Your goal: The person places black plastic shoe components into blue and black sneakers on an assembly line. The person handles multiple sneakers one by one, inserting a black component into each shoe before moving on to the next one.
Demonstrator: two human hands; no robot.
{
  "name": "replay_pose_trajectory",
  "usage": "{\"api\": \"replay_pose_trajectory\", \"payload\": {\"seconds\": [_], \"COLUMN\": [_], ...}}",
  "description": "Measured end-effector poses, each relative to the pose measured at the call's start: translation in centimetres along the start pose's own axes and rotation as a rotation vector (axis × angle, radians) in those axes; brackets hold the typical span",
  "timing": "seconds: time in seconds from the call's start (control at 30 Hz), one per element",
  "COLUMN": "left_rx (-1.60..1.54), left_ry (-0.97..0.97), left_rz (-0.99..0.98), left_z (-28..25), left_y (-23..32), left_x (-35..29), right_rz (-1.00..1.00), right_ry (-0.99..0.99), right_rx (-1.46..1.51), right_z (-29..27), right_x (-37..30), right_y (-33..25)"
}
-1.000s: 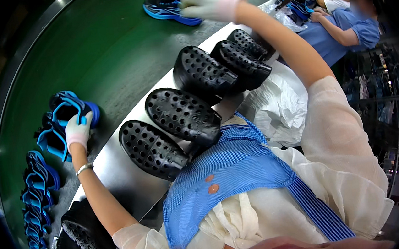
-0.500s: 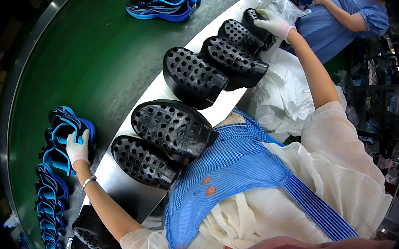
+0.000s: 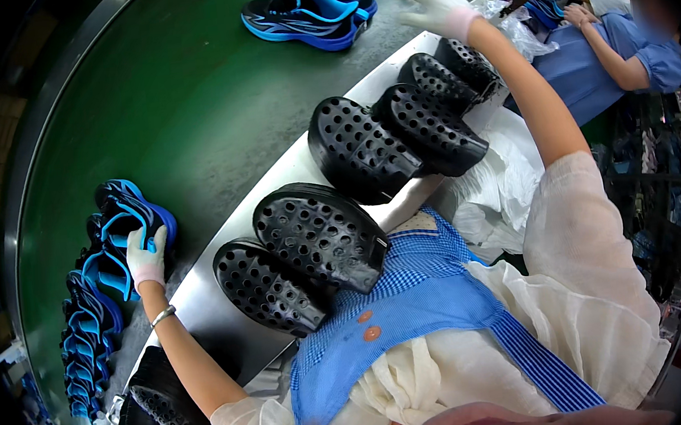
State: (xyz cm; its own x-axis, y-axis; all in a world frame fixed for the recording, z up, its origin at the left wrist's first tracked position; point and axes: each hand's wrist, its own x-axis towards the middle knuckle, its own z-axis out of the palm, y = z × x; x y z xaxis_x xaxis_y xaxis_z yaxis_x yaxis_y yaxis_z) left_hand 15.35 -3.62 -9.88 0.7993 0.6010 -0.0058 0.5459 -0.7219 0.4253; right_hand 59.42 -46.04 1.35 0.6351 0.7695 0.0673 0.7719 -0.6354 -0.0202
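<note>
A green conveyor belt (image 3: 182, 105) carries blue-and-black sneakers (image 3: 312, 6), toward which the right hand (image 3: 435, 7) is stretched, fingers spread (nothing gripped). A blue sneaker (image 3: 133, 224) beside the steel tabletop (image 3: 202, 308) is clasped by the left hand (image 3: 147, 260).

L hand (image 3: 147, 260) on blue shoe (image 3: 130, 224), R hand (image 3: 434, 5) open near blue-black sneaker (image 3: 306, 12), green belt (image 3: 184, 121).

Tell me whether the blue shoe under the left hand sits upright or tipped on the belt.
Tipped. The blue shoe lies on its side on the green belt, its opening turned toward the camera, under the left hand.
</note>
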Motion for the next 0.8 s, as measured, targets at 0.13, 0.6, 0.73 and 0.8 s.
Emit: {"api": "replay_pose_trajectory", "payload": {"seconds": [0.13, 0.6, 0.73, 0.8], "left_rx": [-0.026, -0.111, -0.064, -0.074], "left_ry": [0.03, 0.043, 0.059, 0.054], "left_rz": [-0.011, -0.011, -0.04, -0.041], "left_z": [0.2, 1.0, 0.8, 0.9], "left_y": [-0.2, 0.3, -0.2, -0.2], "left_x": [-0.1, 0.0, -0.7, -0.4], "right_rz": [-0.089, -0.144, -0.234, -0.231], "right_ry": [-0.128, -0.374, -0.489, -0.511], "right_rx": [-0.169, 0.206, 0.189, 0.193], "right_z": [3.0, 4.2, 3.0, 3.1], "right_x": [5.9, 10.5, 11.1, 10.9], "right_y": [-2.7, -14.4, -20.3, -22.1]}}
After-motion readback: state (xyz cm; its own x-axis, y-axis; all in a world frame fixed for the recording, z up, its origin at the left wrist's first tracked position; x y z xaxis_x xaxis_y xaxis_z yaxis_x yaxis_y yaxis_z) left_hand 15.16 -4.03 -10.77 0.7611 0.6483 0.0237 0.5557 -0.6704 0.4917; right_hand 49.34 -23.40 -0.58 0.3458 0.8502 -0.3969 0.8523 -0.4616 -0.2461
